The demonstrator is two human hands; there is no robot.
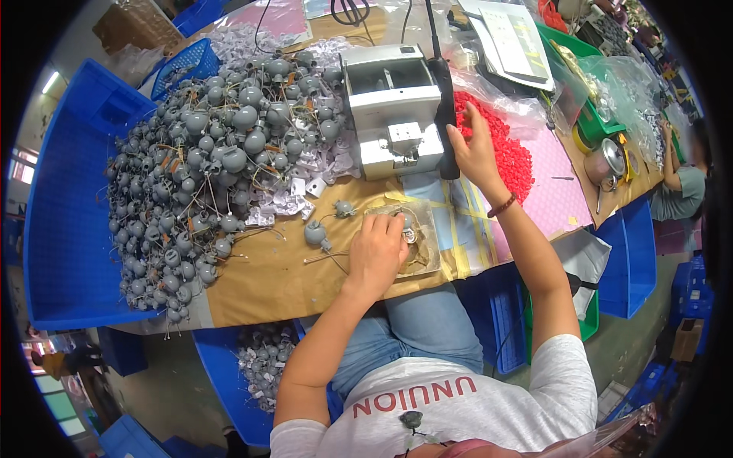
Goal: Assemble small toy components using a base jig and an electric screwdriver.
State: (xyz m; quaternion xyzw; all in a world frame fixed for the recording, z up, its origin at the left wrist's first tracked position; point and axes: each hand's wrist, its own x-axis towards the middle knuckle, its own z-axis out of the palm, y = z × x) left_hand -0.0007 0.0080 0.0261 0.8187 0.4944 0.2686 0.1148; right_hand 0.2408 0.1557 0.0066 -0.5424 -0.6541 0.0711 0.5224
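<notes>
My left hand is closed on a small grey rounded part with a shiny metal piece at its lower end. It holds this over a shallow, square, pale tray on the brown-covered table. Much of the part is hidden behind the fingers. My right hand is raised, fingers apart, beside a tall black upright tool at the right side of a white and silver machine. Two grey ball-shaped parts with wires, one larger and one smaller, lie left of the tray.
A large heap of grey ball-shaped parts fills the left, next to a blue bin. White plastic pieces lie around it. Small red pieces are piled right of the machine. A metal cup stands farther right, near another person.
</notes>
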